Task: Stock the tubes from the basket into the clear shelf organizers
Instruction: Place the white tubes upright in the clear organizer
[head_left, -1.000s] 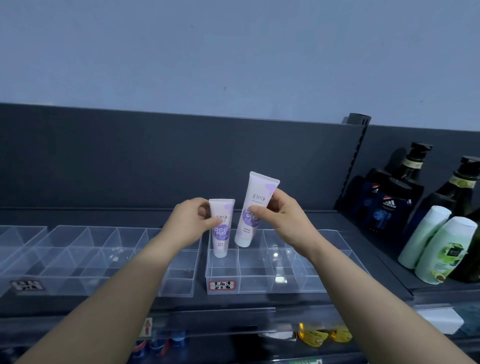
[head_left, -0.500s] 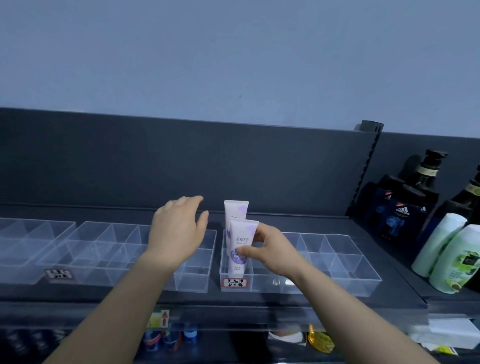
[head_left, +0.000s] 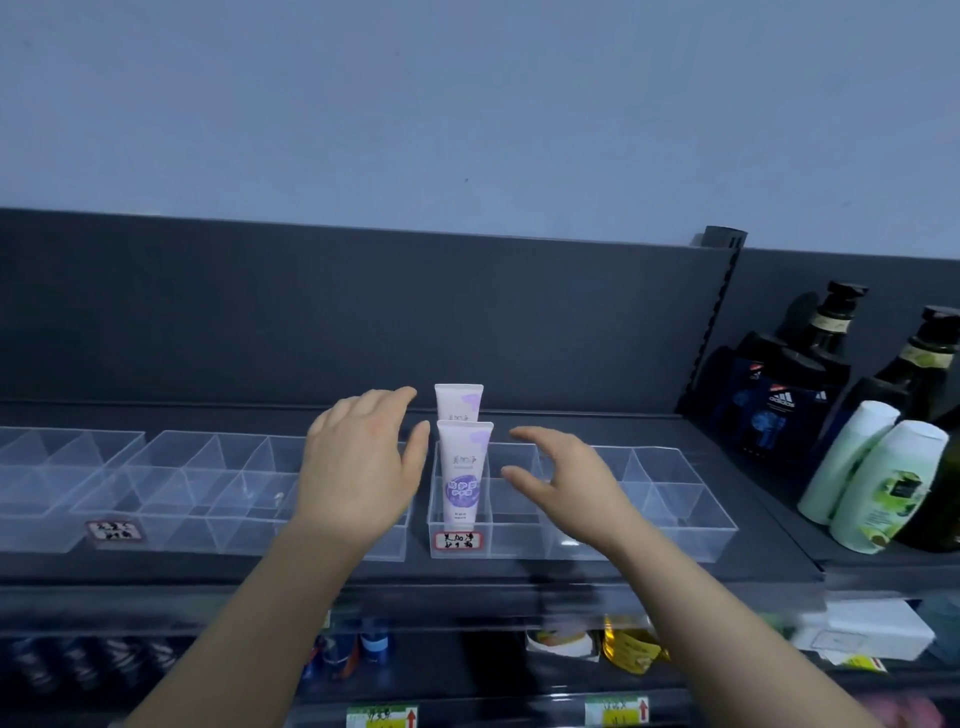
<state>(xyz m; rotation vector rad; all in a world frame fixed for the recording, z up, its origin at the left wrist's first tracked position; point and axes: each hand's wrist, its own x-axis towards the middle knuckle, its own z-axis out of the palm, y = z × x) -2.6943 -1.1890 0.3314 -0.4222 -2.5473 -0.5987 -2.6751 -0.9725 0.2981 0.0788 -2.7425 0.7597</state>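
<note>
Dark grey shelf seen across middle of frame. Three clear trays set on it in row: far-left organizer, centre-left organizer, centre-right organizer. Red-framed label fixed on centre-right front wall. Adjoining shelf section at right edge: white-green bottles, dark bottles, blue boxes.

One head-worn camera looks forward and slightly down, close on the clear organizers along the shelf.
</note>
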